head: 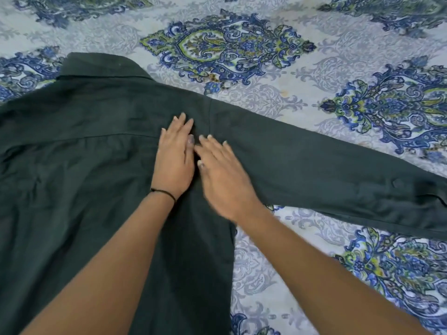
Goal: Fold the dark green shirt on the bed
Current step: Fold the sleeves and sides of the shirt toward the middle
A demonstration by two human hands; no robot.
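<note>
The dark green shirt [84, 165] is lying back-up and spread flat on the bed [302, 112], its collar [101, 66] pointing at the far edge and its long sleeve [326, 170] running off to my right. I am pressing my left hand [175, 160] and right hand [225, 180] flat, fingers spread and gripping nothing, side by side by the shoulder seam, with my right hand nearer the sleeve. I am not seeing any label or writing.

One head-worn view only, so no second view is shared. The scene is looked at from above, forward and steeply down along both forearms. The bed [314, 97] is seen close, filling the frame. Wide-angle bending is noticed at the edges. The shirt [84, 165] is cut off at left and bottom.
</note>
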